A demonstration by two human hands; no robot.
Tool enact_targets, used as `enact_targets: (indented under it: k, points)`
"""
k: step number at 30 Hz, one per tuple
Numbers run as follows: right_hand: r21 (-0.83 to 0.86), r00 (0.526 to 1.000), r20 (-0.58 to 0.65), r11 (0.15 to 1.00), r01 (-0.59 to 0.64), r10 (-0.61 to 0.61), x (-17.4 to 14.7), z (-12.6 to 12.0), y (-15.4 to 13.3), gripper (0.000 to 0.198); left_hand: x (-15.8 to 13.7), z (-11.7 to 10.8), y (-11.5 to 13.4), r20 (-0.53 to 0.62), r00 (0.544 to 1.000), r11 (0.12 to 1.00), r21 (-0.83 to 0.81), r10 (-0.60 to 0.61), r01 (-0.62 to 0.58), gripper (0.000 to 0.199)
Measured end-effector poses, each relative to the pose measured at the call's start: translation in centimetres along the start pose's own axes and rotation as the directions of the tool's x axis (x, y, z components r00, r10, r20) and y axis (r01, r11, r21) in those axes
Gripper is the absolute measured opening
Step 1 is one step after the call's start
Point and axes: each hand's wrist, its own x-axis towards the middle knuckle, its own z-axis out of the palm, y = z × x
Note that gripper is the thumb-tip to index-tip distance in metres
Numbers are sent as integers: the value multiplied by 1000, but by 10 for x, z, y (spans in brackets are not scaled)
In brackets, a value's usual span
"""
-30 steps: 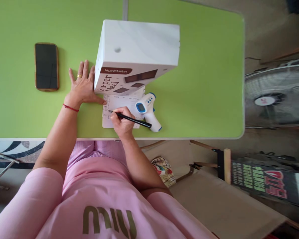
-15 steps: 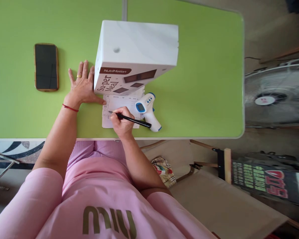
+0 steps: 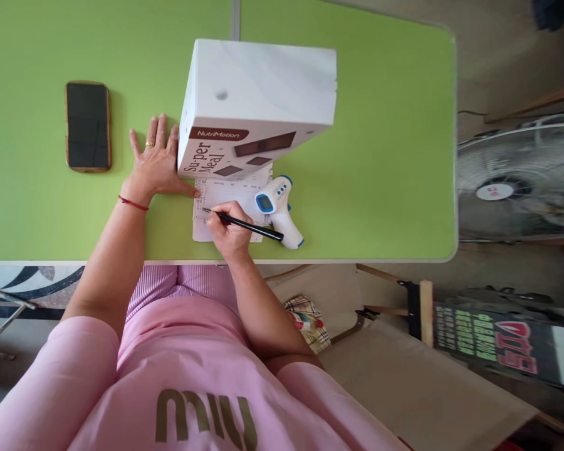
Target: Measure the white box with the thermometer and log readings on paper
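A black pen (image 3: 251, 226) is pinched in my right hand (image 3: 232, 233), its tip on a sheet of paper (image 3: 235, 191) with handwriting down its left side. My left hand (image 3: 156, 164) lies flat with fingers spread; its thumb rests at the paper's left edge, and its fingers are beside a white box (image 3: 263, 81) marked "NutriMotion Su-per Meal". The box stands over the paper's far part and hides it. A white and blue infrared thermometer (image 3: 281, 210) lies at the paper's right side, the pen's back end in front of its handle.
A smartphone (image 3: 88, 127) in a brown case lies left of my left hand on the green table (image 3: 385, 156). Beyond the table's right edge stands a fan (image 3: 512, 181). Below are a beige folding chair (image 3: 418, 369) and a checked cloth (image 3: 310, 322).
The pen tip and my right hand have shifted very slightly left along the paper. My left hand, the box and the thermometer stay in place.
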Motion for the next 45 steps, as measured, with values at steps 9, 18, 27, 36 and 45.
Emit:
enact_targets:
  k: [9, 18, 27, 36, 45]
  points:
    - [-13, 1000, 7, 1000, -12, 12, 0, 2, 0, 11, 0, 0, 0, 6, 1000, 998, -56, 24, -23, 174]
    - [-29, 1000, -5, 1000, 3, -3, 0, 2, -1, 11, 0, 1, -1, -16, 1000, 999, -46, 17, -18, 170]
    - [-30, 999, 24, 999, -34, 35, 0, 1, 0, 11, 1, 1, -2, -15, 1000, 1000, -18, 24, -24, 164]
    - [-38, 1000, 5, 999, -25, 26, 1, 2, -1, 11, 1, 1, -1, -11, 1000, 999, -45, 21, -21, 170]
    - [46, 997, -51, 998, -51, 53, -1, 1, 4, 19, 1, 1, -5, -21, 999, 999, -33, 42, -43, 162]
